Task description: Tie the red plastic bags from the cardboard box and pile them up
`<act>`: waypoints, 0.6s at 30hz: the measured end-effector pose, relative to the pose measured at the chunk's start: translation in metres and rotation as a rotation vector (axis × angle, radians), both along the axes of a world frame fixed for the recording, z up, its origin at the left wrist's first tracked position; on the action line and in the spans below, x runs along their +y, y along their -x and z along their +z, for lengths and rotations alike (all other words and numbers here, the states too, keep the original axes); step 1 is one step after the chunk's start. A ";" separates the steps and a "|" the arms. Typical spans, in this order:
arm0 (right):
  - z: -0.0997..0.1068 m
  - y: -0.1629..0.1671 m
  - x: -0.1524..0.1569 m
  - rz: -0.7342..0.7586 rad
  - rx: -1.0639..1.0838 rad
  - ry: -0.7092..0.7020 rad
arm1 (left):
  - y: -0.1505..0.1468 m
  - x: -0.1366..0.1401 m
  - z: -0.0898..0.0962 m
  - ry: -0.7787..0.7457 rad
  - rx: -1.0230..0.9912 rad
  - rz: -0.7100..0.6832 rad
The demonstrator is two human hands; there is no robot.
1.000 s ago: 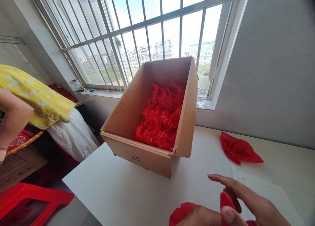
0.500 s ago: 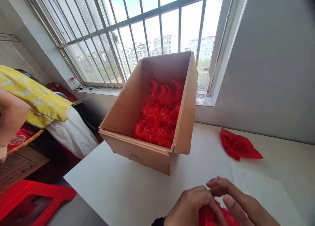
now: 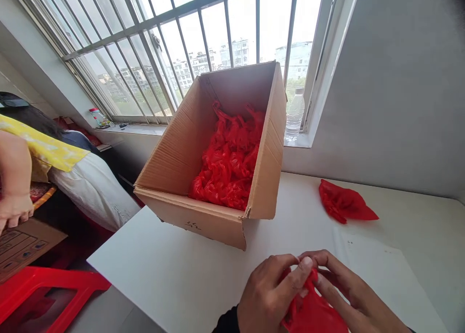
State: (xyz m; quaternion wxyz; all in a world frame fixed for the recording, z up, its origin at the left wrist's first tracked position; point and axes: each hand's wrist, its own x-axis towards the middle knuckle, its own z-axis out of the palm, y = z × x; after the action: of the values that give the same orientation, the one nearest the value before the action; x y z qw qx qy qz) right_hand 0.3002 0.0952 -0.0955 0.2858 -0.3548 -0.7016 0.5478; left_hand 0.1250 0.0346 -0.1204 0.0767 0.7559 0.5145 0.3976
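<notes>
Near the bottom of the view, a thin red plastic bag [image 3: 314, 311] is bunched between my two hands above the white table. My left hand [image 3: 271, 287] has its thumb and fingers closed on the gathered top of the bag. Opposite it, my right hand [image 3: 345, 287] pinches the same gathered part, fingertips touching those of the left. What lies inside the bag is hidden. Ahead of my hands stands a big open cardboard box [image 3: 214, 226], tilted, with many knotted red plastic bags [image 3: 232, 163] heaped in it.
Another red bag [image 3: 345, 202] lies on the white table [image 3: 174, 275] near the wall, beside a clear plastic sheet [image 3: 385, 265]. A water bottle [image 3: 295, 113] stands on the barred window's sill. At left are a person in yellow [image 3: 43, 139] and a red plastic stool [image 3: 65, 280].
My hands have lifted slightly and come together at the bag's top; the right fingers, spread before, now pinch it. The person at left has shifted, with the arm lower. My view has turned a little.
</notes>
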 end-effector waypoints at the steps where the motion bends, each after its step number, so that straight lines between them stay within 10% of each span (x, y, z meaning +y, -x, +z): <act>1: -0.001 -0.002 0.000 -0.007 -0.008 0.007 | 0.002 0.000 0.000 -0.013 0.012 -0.025; 7: -0.028 -0.027 0.006 -0.209 -0.256 -0.232 | 0.036 -0.024 -0.026 0.075 0.211 0.049; 11: -0.047 -0.047 0.006 -0.283 -0.368 -0.118 | 0.061 -0.045 -0.044 0.264 0.221 0.175; 18: -0.064 -0.017 -0.027 -0.226 -0.067 0.011 | 0.026 -0.024 -0.046 0.149 0.347 -0.167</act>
State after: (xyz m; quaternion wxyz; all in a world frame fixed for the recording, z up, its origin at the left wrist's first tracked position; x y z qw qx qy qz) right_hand 0.3172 0.0680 -0.1597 0.3203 -0.4512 -0.6635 0.5037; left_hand 0.0991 0.0106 -0.1662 0.0753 0.8454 0.4835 0.2143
